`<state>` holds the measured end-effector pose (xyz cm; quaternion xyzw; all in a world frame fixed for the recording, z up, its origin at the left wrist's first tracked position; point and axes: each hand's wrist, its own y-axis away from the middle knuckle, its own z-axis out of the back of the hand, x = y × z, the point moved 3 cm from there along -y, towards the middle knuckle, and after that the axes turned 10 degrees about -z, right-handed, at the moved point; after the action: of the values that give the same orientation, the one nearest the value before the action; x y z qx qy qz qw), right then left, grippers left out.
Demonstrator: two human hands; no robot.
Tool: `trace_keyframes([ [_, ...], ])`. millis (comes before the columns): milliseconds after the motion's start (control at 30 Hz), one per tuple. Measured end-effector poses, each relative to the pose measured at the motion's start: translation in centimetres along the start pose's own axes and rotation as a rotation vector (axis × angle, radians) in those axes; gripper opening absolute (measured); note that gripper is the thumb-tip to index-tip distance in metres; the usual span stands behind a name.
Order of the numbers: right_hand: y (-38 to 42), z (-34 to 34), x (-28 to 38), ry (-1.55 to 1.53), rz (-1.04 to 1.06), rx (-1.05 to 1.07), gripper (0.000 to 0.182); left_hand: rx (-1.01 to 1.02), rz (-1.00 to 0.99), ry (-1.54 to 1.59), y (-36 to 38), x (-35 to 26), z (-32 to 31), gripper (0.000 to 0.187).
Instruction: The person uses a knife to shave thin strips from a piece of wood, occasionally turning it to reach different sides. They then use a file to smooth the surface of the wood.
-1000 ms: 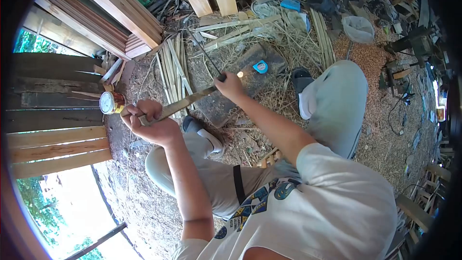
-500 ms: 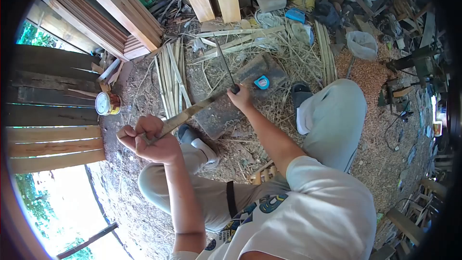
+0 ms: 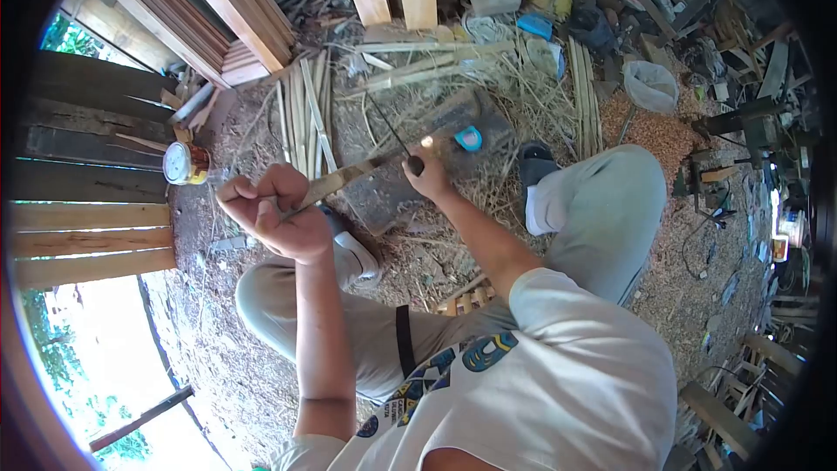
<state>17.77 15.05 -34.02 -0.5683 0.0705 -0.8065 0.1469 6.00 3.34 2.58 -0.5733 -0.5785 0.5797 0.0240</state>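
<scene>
My left hand [image 3: 283, 214] is raised on the left, its fingers closed around one end of a bamboo strip [image 3: 340, 181]. The strip slants up and to the right, and its far end reaches close to my right hand [image 3: 429, 176]. That hand is wrapped around the dark handle of a knife [image 3: 391, 126], whose long thin blade points up and left, crossing over the strip's far end. Below them on the ground lies a dark wooden board [image 3: 484, 118], with a blue tape measure [image 3: 469, 139] on it.
Bundled bamboo strips [image 3: 312, 118] lie beyond my left foot, with more strips [image 3: 582, 92] at the right. A paint can [image 3: 186, 163] stands by the plank wall. Wood shavings [image 3: 645, 126] are heaped under a white plastic bag [image 3: 651, 87]. Scrap wood clutters the back right.
My right hand has shifted slightly left along the strip, and the knife has turned, its blade looking shorter. My left hand keeps its grip on the bamboo. The view has shifted a little.
</scene>
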Motion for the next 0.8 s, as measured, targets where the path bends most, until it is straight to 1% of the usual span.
trace_keyframes([
  [33,-1.0,0.3,1.2,-0.018,0.017,-0.016,0.038,-0.02,0.014,0.025,-0.1,0.0,0.0,0.024],
  [67,-1.3,0.3,1.5,0.044,-0.172,0.226,0.04,-0.044,0.039,0.043,0.0,0.1,0.3,0.026],
  [100,-0.4,0.8,1.6,0.119,-0.371,0.485,0.044,-0.028,0.037,0.071,0.1,0.3,1.1,0.03],
  [133,0.6,1.9,2.1,0.125,-0.375,0.494,0.044,-0.036,0.043,0.066,0.4,0.1,1.4,0.03],
  [200,1.0,2.6,2.5,0.303,-0.489,0.542,0.045,-0.007,0.032,0.088,0.2,-0.1,1.5,0.031],
  [233,0.9,2.4,2.8,0.301,-0.481,0.535,0.045,-0.014,0.041,0.108,0.2,-0.2,1.8,0.029],
  [300,1.7,2.0,3.1,0.267,-0.534,0.499,0.043,-0.002,0.032,0.097,0.1,-0.6,2.0,0.028],
  [333,1.5,2.0,4.5,0.267,-0.537,0.498,0.043,0.012,0.032,0.083,0.2,-0.8,2.2,0.028],
  [400,-1.2,2.8,10.8,0.133,-0.391,0.394,0.044,0.012,0.03,0.104,0.4,-1.2,2.3,0.026],
  [433,-2.3,3.0,13.1,0.135,-0.392,0.389,0.044,0.016,0.033,0.134,0.4,-1.5,2.2,0.025],
  [500,-3.9,3.5,16.9,-0.215,-0.554,0.536,0.056,0.02,0.035,0.17,0.6,-1.8,2.1,0.024],
  [533,-4.1,4.7,18.7,-0.214,-0.553,0.53,0.056,0.039,0.035,0.208,0.9,-2.0,2.1,0.022],
  [600,-3.2,7.4,22.1,-0.429,-0.587,0.633,0.06,0.069,0.036,0.258,1.1,-2.0,2.0,0.02],
  [633,-2.2,9.0,23.5,-0.417,-0.561,0.647,0.051,0.138,0.062,0.225,1.5,-1.9,1.7,0.019],
  [667,-0.3,9.8,23.3,-0.411,-0.563,0.639,0.051,0.204,0.088,0.191,1.9,-1.7,1.3,0.018],
  [700,1.5,10.7,22.9,-0.336,-0.489,0.568,0.05,0.226,0.096,0.288,2.3,-1.5,0.7,0.016],
  [733,2.9,11.6,22.8,-0.264,-0.415,0.499,0.049,0.221,0.098,0.29,2.6,-1.9,0.4,0.016],
  [767,4.1,12.2,22.3,-0.263,-0.42,0.5,0.049,0.259,0.113,0.251,2.8,-2.6,0.0,0.015],
  [800,5.1,12.7,22.2,-0.265,-0.471,0.549,0.048,0.301,0.133,0.21,3.1,-3.1,-0.3,0.014],
])
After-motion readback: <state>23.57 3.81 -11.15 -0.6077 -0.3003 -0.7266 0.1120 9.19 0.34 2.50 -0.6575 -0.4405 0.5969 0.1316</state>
